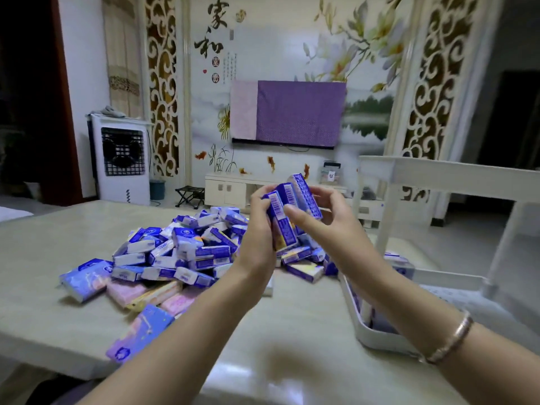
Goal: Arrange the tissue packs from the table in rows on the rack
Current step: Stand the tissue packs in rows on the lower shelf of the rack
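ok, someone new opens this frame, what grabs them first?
Mid-frame, both hands, the left hand and the right hand, hold a bunch of blue tissue packs upright above the table. Behind and left of them sprawls a big loose pile of packs. The white rack stands at the right edge of the table, a few packs visible inside it.

A pale, glossy table [43, 258] is seen, on which a loose heap of blue and white tissue packs [187, 247] is piled. Pink packs [140, 293] are laid at the heap's near edge. A white rack [359, 331] is set at the table's right side.
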Motion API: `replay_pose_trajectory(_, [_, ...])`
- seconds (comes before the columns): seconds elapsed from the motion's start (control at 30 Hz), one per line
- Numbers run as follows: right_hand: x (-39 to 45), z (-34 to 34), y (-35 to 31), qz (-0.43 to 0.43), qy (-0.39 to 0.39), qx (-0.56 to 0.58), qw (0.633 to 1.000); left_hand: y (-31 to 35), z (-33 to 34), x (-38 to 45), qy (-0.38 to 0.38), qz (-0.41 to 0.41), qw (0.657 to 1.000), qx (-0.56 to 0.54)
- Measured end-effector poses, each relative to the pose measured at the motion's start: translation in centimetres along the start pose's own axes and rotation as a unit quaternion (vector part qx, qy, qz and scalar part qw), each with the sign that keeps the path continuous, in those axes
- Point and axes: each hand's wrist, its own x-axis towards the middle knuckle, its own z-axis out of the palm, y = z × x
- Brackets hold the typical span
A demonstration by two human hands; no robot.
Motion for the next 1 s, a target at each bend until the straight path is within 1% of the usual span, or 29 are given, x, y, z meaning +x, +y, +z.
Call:
replay_pose_trajectory(0.07, [-0.9,-1.4,-0.6,0.005,-0.01,-0.046,0.999,-0.1,1.0,-0.6,-0.039,0.004,0.999,-0.001])
replay_pose_trajectory(0.13, [-1.8,-2.8,-0.8,0.022,-0.01,-0.065,0.998,-0.5,2.1,-1.2,-0.082,0.0,0.996,0.027])
replay_pose_trajectory(0.27, [-4.2,-5.3,-1.3,0.054,0.028,-0.103,0.993,-1.5,4.2,-2.8,-0.169,-0.016,0.983,0.075])
replay_pose_trajectory(0.4, [-6.4,-8.5,-1.6,0.1,0.046,-0.054,0.992,-2.4,5.7,-4.3,-0.207,-0.02,0.973,0.102])
replay_pose_trajectory(0.47, [-6.7,-10.4,-0.8,0.126,0.065,-0.032,0.989,-3.2,6.2,-4.3,-0.191,-0.019,0.971,0.145])
replay_pose_trajectory(0.6, [-6.3,-14.2,2.2,0.177,0.149,0.049,0.972,-5.1,6.1,-3.1,-0.106,-0.014,0.976,0.189])
replay_pose_trajectory(0.67, [-5.9,-16.2,4.0,0.195,0.19,0.093,0.958,-6.6,5.7,-2.6,-0.094,-0.051,0.975,0.195])
replay_pose_trajectory(0.7, [-5.6,-17.1,5.0,0.208,0.195,0.107,0.953,-7.7,5.7,-1.6,-0.093,-0.085,0.971,0.205])
replay_pose_trajectory(0.73, [-5.4,-17.9,6.1,0.225,0.19,0.11,0.949,-8.6,5.2,-1.5,-0.118,-0.105,0.965,0.208])
replay_pose_trajectory(0.77, [-5.2,-18.6,7.1,0.247,0.176,0.101,0.948,-10.1,3.8,-1.1,-0.166,-0.101,0.96,0.203])
replay_pose_trajectory(0.8, [-5.0,-19.2,8.0,0.272,0.156,0.077,0.946,-11.2,3.1,-0.7,-0.185,-0.11,0.958,0.189])
replay_pose_trajectory(0.83, [-4.9,-19.7,9.0,0.294,0.131,0.049,0.945,-11.9,2.9,-0.3,-0.21,-0.117,0.95,0.202])
replay_pose_trajectory(0.9, [-4.5,-20.2,10.5,0.326,0.082,0.004,0.942,-11.9,3.8,-1.5,-0.243,-0.126,0.93,0.246])
replay_pose_trajectory(0.93, [-4.4,-20.5,11.2,0.335,0.069,-0.008,0.94,-11.9,4.5,-1.9,-0.25,-0.121,0.922,0.269])
replay_pose_trajectory(1.0, [-4.0,-20.8,12.4,0.343,0.055,-0.011,0.938,-12.3,3.9,-2.9,-0.29,-0.104,0.911,0.274])
